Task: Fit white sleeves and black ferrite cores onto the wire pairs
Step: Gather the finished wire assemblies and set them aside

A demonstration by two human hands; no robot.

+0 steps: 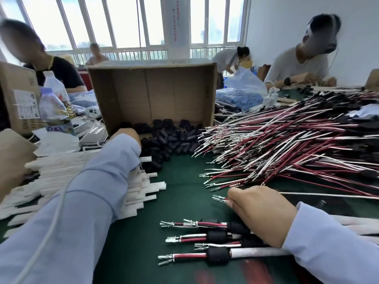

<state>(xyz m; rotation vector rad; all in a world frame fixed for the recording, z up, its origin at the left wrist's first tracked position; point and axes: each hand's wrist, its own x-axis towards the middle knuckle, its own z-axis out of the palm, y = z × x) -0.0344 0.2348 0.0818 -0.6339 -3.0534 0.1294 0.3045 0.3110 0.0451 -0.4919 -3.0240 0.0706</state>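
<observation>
The right hand (260, 214) lies knuckles-up on the green tabletop (180, 181), fingers curled down and pinching a red-and-white wire pair (220, 198). Only the pair's metal terminals and a short stub show past the fingertips; the rest is hidden under the palm. Just nearer the camera than this hand, and partly under it, lie four finished assemblies (205, 242), each with a black core on a white sleeve. Their right ends are covered by the hand and its pale blue cuff. Beyond this hand and to its right spreads a large heap of loose wires (287, 144), cut off by the picture's edge.

The left hand (128, 134) reaches into the black ferrite cores (170, 140). Only its back near the wrist shows above the cuff, so I cannot tell whether the fingers hold anything. The cores spill from a cardboard box (151, 93) lying on its side just beyond this hand. The white sleeves (143, 187) lie stacked under the left forearm, many hidden by it. Further left stand blurred plastic bottles (54, 107).
</observation>
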